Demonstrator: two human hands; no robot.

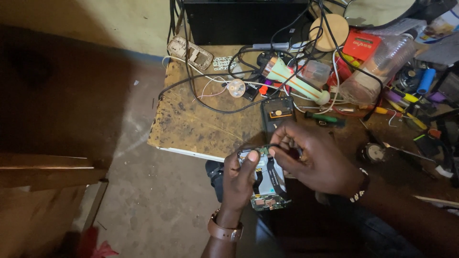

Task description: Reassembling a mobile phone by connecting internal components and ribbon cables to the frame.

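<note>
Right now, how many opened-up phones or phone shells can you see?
3: an opened phone with bare circuit board held between the left hand and right hand; a dark phone body on the workbench; a pale shell at its far-left corner. Clutter may hide more.

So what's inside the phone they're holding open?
Inside the opened phone you can see a green circuit board, silvery metal parts and a black strip. The left hand and right hand cover its top end, so that part is hidden.

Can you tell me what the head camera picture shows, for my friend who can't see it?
Two hands hold an opened phone with its circuit board showing: the left hand grips it, the right hand pinches its top edge. Behind is a worn wooden table with black cables and a green torch.
</note>
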